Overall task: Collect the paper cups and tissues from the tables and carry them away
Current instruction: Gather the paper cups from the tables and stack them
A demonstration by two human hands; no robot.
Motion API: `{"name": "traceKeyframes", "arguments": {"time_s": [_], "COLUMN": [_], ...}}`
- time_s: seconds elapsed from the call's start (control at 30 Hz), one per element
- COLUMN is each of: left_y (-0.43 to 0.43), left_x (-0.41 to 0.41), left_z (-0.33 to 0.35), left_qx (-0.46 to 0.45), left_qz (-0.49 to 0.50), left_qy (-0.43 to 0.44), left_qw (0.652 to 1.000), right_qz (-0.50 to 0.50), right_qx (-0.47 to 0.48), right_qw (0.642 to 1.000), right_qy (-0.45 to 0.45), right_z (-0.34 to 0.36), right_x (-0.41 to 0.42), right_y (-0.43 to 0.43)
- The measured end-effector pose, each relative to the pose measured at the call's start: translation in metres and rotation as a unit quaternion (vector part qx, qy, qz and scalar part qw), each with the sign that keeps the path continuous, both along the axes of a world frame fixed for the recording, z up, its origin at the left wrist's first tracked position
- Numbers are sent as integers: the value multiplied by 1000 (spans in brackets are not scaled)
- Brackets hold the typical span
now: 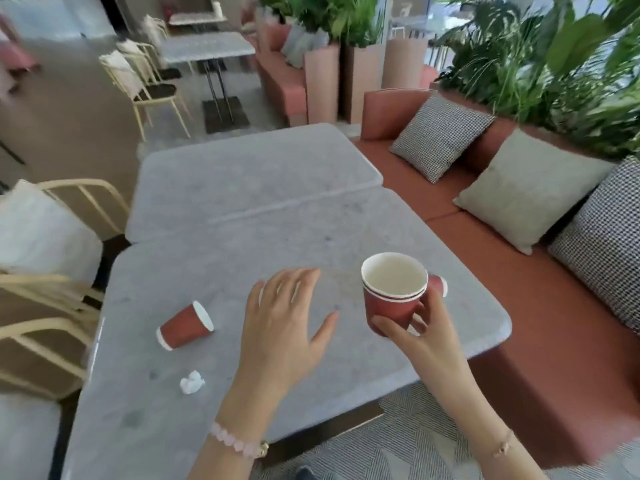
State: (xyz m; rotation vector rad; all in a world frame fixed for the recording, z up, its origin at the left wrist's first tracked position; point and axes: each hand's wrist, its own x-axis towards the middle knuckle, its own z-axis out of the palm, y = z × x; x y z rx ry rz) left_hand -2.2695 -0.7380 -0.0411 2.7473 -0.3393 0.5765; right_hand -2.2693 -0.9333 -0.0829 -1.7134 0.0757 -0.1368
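The café is bright, with leafy plants [540,64] banked behind a long terracotta bench [540,306] and two grey stone tables set end to end. On the nearer table [277,237] a tipped cup [185,325] of red paper lies on its side towards the left edge. A small crumpled tissue [192,382] sits closer to the person, apart from the cup.

The step in hand looks to me like fetching that tipped cup. Done well, it means taking the cup by its wall near the rim, righting it and nesting it into the stack. The tissue can then be tucked inside the top cup so nothing slips on the walk away.

The left hand [284,327] hovers palm down over the tabletop, between the tipped cup and the stack, fingers spread and holding nothing. The right hand [426,334] carries the stack of cups [394,292] upright over the table's right side, thumb and fingers curled round its lower wall. Something red with a white rim pokes out behind the stack. I can't tell whether it is another cup.
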Motion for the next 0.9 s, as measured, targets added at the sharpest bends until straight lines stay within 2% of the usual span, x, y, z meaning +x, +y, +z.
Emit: {"name": "traceKeyframes", "arguments": {"time_s": [0.27,0.43,0.8,0.9], "left_y": [74,113,164,167], "left_x": [-5,-6,-21,-21], "left_z": [-17,-31,-58,-61], "left_qx": [-22,-33,-51,-47], "left_qz": [104,133,238,254], "left_qy": [6,10,55,45], "left_qw": [994,990,968,965], "right_qz": [83,116,203,215], "right_qx": [9,-7,-12,-16], "right_qw": [996,993,978,975], "right_qy": [13,20,47,49], "right_z": [-4,-12,-26,-24], "right_x": [38,47,62,67], "right_y": [79,118,167,173]}}
